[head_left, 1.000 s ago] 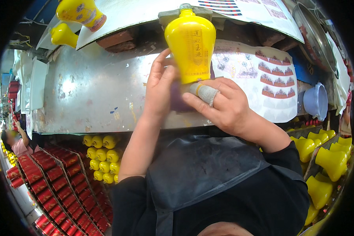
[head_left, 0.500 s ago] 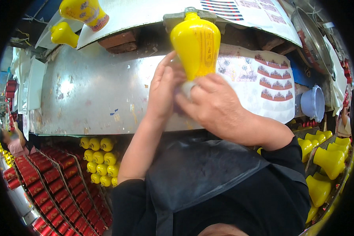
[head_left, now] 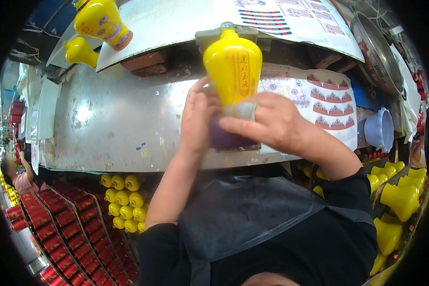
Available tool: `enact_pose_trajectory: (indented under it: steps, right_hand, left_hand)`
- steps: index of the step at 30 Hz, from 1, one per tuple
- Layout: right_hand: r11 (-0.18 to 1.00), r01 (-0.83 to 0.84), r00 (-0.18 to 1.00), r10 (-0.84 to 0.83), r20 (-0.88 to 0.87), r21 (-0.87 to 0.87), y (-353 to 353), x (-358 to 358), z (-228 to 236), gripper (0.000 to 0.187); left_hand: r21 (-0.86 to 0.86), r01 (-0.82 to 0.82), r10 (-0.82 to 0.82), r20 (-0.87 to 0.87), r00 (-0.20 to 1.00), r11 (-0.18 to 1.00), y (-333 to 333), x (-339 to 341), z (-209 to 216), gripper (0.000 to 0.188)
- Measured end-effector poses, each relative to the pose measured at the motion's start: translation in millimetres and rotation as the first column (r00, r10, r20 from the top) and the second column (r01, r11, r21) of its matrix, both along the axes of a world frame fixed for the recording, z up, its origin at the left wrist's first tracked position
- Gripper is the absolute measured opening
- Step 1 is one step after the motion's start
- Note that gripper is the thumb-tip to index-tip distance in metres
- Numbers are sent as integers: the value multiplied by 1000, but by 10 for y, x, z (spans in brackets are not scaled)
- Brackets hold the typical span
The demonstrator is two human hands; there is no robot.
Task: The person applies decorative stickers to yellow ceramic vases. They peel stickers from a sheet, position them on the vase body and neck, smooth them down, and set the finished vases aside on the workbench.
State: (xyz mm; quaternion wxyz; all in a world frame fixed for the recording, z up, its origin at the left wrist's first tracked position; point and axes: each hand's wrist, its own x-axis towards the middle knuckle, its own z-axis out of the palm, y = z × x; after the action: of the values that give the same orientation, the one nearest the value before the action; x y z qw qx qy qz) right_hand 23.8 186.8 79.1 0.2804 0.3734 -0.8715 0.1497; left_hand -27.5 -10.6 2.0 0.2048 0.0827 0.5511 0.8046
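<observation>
A yellow vase-shaped bottle (head_left: 232, 66) stands upside down on a purple base (head_left: 226, 138) at the edge of the metal bench (head_left: 114, 128), its narrow end under a grey holder. My left hand (head_left: 198, 117) wraps the bottle's lower left side. My right hand (head_left: 267, 121) grips the lower part from the right, with a taped finger pressed across the bottle's front.
Sheets of red-and-white printed labels (head_left: 329, 102) lie on the bench to the right. More yellow bottles (head_left: 124, 202) and red cylinders (head_left: 57, 229) fill crates below left; yellow bottles (head_left: 398, 200) also stack at right. A blue cup (head_left: 381, 129) and two hanging yellow bottles (head_left: 100, 21) are nearby.
The bottle has been turned between my hands, and its printed side now faces me. My right hand has slid across the bottle's lower front.
</observation>
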Motion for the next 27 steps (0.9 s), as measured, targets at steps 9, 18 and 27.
enact_pose_trajectory:
  steps: [9, 18, 27]
  right_hand:
    - [952, 171, 947, -229, -223, -253, 259, -160, -201, 35]
    - [665, 388, 922, -282, 267, -638, 199, 85, -521, 33]
    - [876, 280, 960, -265, 93, -392, 148, 41, -394, 40]
  left_hand:
    - [51, -3, 7, -78, 997, 999, 380, -180, 334, 64]
    - [146, 40, -35, -33, 999, 989, 405, -269, 234, 63]
    - [221, 43, -40, -16, 999, 974, 405, -191, 245, 67]
